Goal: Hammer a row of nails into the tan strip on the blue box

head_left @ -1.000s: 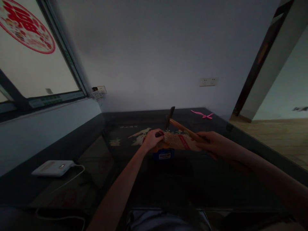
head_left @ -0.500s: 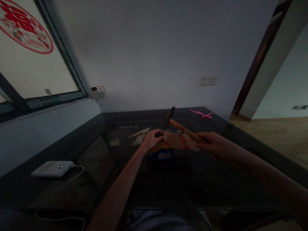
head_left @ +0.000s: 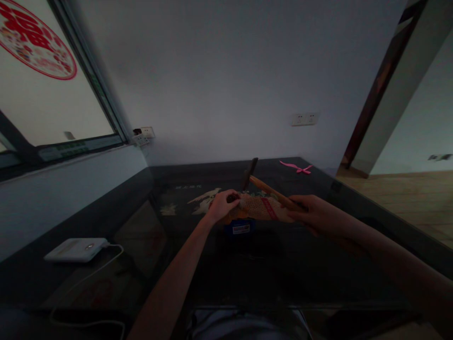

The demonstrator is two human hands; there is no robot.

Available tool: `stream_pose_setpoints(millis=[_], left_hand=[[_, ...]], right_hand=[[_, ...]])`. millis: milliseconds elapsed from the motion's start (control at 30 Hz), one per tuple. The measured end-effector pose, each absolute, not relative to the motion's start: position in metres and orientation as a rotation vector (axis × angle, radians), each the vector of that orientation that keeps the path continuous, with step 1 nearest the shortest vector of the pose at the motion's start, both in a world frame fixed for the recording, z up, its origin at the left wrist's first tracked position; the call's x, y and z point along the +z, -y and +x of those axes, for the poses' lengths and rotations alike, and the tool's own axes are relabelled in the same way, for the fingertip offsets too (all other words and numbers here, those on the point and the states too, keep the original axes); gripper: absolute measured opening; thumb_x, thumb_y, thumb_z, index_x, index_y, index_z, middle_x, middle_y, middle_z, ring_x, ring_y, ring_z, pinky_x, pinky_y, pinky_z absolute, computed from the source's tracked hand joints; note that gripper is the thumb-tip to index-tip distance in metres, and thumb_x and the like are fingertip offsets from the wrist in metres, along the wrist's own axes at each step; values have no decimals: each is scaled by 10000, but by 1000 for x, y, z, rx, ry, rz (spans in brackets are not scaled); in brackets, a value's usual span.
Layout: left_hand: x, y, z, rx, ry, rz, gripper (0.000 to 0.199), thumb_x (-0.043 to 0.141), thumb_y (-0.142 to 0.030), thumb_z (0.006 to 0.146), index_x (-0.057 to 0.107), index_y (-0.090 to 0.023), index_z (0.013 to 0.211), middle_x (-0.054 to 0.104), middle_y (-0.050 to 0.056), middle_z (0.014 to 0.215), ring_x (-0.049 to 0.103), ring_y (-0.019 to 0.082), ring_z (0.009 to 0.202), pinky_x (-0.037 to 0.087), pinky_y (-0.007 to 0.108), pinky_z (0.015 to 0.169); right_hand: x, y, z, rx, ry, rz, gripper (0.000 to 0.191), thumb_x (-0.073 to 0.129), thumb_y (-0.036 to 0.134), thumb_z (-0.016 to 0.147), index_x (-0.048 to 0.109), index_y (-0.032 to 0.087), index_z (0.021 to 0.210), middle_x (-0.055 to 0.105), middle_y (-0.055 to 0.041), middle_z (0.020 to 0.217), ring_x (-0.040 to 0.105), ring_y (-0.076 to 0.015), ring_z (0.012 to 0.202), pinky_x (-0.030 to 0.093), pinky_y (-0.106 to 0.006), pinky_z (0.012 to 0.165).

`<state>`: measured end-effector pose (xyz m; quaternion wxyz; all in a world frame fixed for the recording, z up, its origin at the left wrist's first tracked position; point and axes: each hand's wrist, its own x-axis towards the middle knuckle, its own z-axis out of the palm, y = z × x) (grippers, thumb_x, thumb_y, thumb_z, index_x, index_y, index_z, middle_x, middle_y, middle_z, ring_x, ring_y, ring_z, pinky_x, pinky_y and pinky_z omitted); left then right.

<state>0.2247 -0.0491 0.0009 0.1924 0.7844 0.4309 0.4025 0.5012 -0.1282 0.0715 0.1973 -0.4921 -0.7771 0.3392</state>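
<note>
My right hand (head_left: 307,212) is closed round the wooden handle of a hammer (head_left: 271,191), whose dark head is tilted up near the table's middle. Under the handle lies a tan, dotted packet (head_left: 256,207) with a red stripe; its right end reaches my right hand. My left hand (head_left: 224,204) is curled at the packet's left end, thumb and fingers round a small dark reddish thing that I cannot make out. A blue box or packet with a white label (head_left: 241,229) shows just below the tan packet.
The dark glossy table (head_left: 198,278) meets the wall at the back. At the left lies a white power bank (head_left: 78,249) with a white cable. A pink ribbon (head_left: 300,169) is at the back right. Two wall sockets (head_left: 305,119) are above it.
</note>
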Motion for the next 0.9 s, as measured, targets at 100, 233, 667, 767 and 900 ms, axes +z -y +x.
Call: stream_pose_setpoints(millis=[100, 233, 667, 767, 900], left_hand=[[1, 50, 225, 1118, -1213, 2227, 92, 578, -177, 748, 628, -153, 822, 660, 36, 821, 606, 155, 785, 476, 282, 759], [1, 51, 226, 1118, -1202, 2211, 91, 578, -181, 753, 626, -148, 823, 659, 36, 811, 607, 154, 776, 474, 279, 749], [-1, 49, 226, 1068, -1265, 2285, 79, 607, -193, 741, 648, -152, 795, 676, 25, 807, 609, 156, 762, 459, 272, 743], [1, 50, 227, 1049, -1299, 2255, 82, 616, -186, 734, 653, -141, 791, 682, 35, 798, 617, 159, 756, 461, 269, 732], [3, 52, 227, 1039, -1329, 2192, 95, 629, -185, 728, 658, -134, 803, 690, 42, 796, 625, 160, 741, 467, 267, 721]], right_hand=[[70, 127, 502, 940, 2182, -1370, 276, 516, 402, 799, 558, 158, 922, 487, 42, 547, 451, -75, 335, 343, -191, 301], [70, 127, 503, 937, 2173, -1360, 279, 520, 407, 797, 563, 157, 912, 489, 43, 535, 455, -82, 334, 348, -197, 304], [79, 132, 499, 911, 2206, -1388, 314, 513, 411, 798, 551, 142, 955, 475, 45, 551, 447, -69, 342, 342, -179, 304], [83, 132, 496, 913, 2256, -1357, 325, 501, 423, 805, 546, 138, 955, 476, 42, 577, 455, -65, 354, 351, -176, 312], [87, 130, 492, 956, 2341, -1372, 318, 514, 418, 795, 545, 136, 939, 480, 40, 574, 457, -67, 349, 366, -181, 315]])
